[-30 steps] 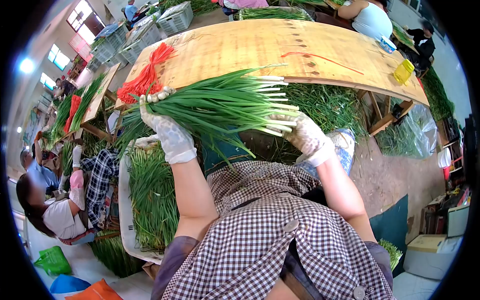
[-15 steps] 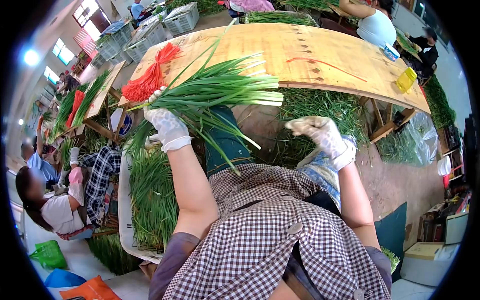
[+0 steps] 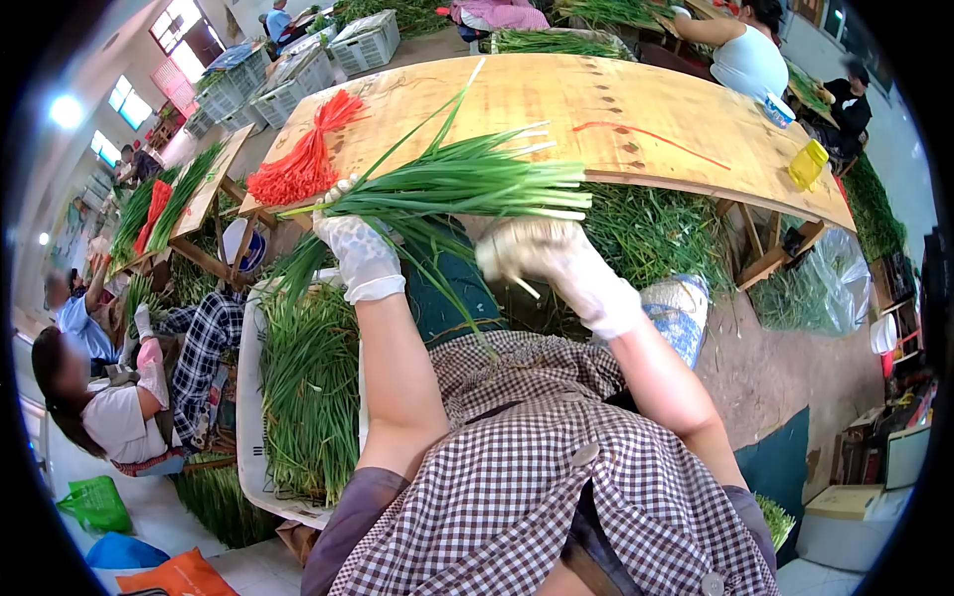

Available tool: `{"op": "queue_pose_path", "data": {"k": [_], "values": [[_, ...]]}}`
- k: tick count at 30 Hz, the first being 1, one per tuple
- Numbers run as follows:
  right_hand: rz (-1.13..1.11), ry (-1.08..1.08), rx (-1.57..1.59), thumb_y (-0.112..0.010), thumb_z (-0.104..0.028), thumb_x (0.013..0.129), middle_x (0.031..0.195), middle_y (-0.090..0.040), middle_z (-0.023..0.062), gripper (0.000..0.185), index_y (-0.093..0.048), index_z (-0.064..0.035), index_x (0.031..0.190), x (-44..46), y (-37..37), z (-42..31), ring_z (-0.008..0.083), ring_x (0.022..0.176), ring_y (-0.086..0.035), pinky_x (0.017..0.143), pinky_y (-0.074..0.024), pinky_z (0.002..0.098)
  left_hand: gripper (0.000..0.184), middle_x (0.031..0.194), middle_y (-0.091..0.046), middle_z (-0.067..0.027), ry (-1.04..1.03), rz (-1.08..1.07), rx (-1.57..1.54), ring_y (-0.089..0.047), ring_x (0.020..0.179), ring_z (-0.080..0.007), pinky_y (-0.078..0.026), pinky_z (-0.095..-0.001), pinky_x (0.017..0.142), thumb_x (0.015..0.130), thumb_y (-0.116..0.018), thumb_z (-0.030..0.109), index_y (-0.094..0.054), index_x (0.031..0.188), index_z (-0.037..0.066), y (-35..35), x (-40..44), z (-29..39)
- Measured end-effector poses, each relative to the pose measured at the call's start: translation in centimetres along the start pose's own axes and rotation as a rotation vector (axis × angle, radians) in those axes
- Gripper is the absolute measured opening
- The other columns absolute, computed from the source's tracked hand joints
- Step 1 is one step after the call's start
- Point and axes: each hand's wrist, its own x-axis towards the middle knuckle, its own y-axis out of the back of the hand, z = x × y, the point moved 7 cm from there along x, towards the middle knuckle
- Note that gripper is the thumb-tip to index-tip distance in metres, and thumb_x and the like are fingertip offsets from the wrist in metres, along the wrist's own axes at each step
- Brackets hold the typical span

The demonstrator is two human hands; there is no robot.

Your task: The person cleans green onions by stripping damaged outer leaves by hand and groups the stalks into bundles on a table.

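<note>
My left hand (image 3: 360, 250), in a pale patterned glove, is closed around the leafy side of a bunch of green stalks (image 3: 467, 184). The white ends point right, over the near edge of the wooden table (image 3: 477, 94). Just below the bunch is my right hand (image 3: 532, 253), gloved and blurred by motion, with its fingers curled; what it holds, if anything, cannot be made out. A bundle of red ties (image 3: 303, 159) lies on the table, left of the bunch.
A white crate (image 3: 250, 417) of greens stands at my left. One red strip (image 3: 651, 136), a yellow container (image 3: 807, 165) and a white-blue tub (image 3: 778, 109) are on the table. Loose greens (image 3: 656, 233) lie beneath it. Several people sit around, two at the left.
My right hand let go of the white ends, moved away, then came back left beneath the bunch. Some stalks now stick up from the bunch, which my left hand still holds.
</note>
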Motion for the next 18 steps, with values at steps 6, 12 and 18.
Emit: {"op": "queue_pose_path", "data": {"k": [6,12,18], "values": [[-0.087,0.009,-0.231,-0.067,-0.011,0.085,0.092,-0.070,0.0118,0.020,-0.069,0.0016,0.101,-3.8,2.4,0.7,0.0139,0.076,-0.065,0.068,-0.0531,0.0257,0.019,0.071,-0.061,-0.0061,-0.085,0.094,0.073,-0.057,0.061,-0.0164,-0.047,-0.0246,0.058,0.085,-0.045,0.017,-0.056,0.078,0.004,1.3,0.7,1.5],[0.477,-0.110,-0.040,-0.068,-0.007,0.084,0.090,-0.069,0.0113,0.028,-0.064,0.0038,0.109,0.0,4.5,1.7,0.0127,0.072,-0.066,0.061,-0.0532,0.0204,0.022,0.064,-0.056,-0.0059,0.061,0.069,-0.074,-0.055,0.060,-0.0193,-0.048,-0.0298,0.062,0.083,-0.044,0.020,-0.051,0.066,0.008,-0.3,-0.6,-1.2],[-0.141,0.092,-0.057,-0.064,-0.024,0.088,0.091,-0.070,0.0120,0.029,-0.068,0.0034,0.097,0.0,-3.6,-1.0,0.0168,0.075,-0.065,0.069,-0.0519,0.0288,0.028,0.057,-0.052,-0.0056,0.019,0.043,-0.023,-0.052,0.059,-0.0226,-0.046,-0.0355,0.061,0.080,-0.046,0.024,-0.046,0.056,0.012,-0.7,0.3,-2.7]]}}
